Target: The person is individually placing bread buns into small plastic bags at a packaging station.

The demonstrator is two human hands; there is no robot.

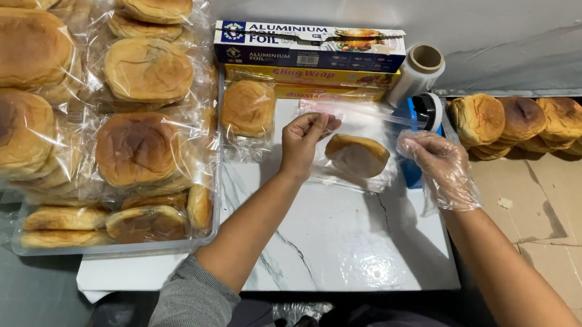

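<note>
A brown bun (357,156) lies on a sheet of clear cling film (383,129) spread over a white marble board (342,235). My left hand (304,140), bare, pinches the film's left edge beside the bun. My right hand (441,169), in a thin clear plastic glove, grips the film's right edge. The film stretches between both hands, from a blue dispenser (425,115) behind it. One wrapped bun (248,109) rests just left of my left hand.
A clear tray (196,238) at left holds several bagged buns (136,149), with more bagged buns (11,46) piled beyond it. Foil and wrap boxes (309,44) and a film roll (418,73) stand at the back. Unwrapped buns (543,119) sit on cardboard (571,234) at right.
</note>
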